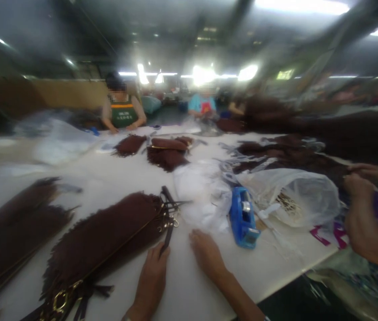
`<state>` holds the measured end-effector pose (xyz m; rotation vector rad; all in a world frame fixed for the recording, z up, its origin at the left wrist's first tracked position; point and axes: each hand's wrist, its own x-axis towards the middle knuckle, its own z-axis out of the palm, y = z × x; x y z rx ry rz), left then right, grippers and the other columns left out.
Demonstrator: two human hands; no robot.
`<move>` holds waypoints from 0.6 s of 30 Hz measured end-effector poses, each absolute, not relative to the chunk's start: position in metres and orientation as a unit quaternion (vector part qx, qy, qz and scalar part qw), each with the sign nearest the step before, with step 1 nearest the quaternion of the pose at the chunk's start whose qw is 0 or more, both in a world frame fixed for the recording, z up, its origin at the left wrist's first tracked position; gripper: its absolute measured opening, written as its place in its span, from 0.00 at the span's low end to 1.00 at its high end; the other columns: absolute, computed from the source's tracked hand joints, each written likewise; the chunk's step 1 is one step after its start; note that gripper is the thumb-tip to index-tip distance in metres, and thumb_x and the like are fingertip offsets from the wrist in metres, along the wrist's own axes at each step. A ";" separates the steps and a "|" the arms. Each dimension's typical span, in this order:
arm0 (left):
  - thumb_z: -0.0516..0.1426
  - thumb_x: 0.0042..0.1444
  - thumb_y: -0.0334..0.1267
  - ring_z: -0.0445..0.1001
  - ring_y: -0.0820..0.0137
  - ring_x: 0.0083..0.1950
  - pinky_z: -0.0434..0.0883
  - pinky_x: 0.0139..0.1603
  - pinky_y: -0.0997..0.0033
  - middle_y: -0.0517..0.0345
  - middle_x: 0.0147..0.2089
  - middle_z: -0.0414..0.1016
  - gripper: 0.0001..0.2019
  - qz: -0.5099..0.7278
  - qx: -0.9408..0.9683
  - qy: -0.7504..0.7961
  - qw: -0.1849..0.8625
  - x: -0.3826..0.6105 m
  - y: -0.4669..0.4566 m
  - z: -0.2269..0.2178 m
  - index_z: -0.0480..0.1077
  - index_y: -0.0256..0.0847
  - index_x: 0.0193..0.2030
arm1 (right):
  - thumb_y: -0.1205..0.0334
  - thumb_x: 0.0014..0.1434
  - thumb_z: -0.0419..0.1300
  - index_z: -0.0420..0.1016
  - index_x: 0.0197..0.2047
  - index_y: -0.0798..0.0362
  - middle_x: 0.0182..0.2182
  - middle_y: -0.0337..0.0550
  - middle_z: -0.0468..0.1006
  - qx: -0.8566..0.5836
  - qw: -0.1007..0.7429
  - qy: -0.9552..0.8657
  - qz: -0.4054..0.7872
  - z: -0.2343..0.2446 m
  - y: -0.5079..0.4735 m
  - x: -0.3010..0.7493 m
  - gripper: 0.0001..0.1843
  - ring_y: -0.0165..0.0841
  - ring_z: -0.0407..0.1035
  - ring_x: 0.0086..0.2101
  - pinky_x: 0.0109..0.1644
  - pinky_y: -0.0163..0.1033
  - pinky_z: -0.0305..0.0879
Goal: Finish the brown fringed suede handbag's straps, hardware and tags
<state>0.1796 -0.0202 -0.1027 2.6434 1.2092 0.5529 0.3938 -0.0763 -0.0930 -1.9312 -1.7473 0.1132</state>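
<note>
My left hand is closed around a dark brown strap that has a gold-coloured clasp at its upper end. The strap lies by the end of a dark brown fringed bag, which rests on the table with gold-coloured hardware at both ends. To the right, my right hand lies palm down on the white tabletop, fingers apart from the strap and holding nothing that I can see. Just beyond its fingertips is a heap of thin white plastic bags. A blue tape dispenser stands to its right.
More brown fringed bags lie at left, others farther back. A clear plastic bag holds thin pale pieces. A co-worker's hands are at right; two people work across the table. The table edge runs at lower right.
</note>
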 end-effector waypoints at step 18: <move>0.49 0.56 0.26 0.64 0.61 0.64 0.66 0.60 0.59 0.55 0.64 0.66 0.28 0.351 0.908 0.229 -0.002 0.315 -0.012 -0.096 0.60 0.50 0.63 | 0.82 0.49 0.49 0.78 0.49 0.50 0.54 0.53 0.75 -0.838 0.113 -0.479 -0.234 -0.136 -0.087 0.456 0.30 0.46 0.77 0.42 0.29 0.41 0.74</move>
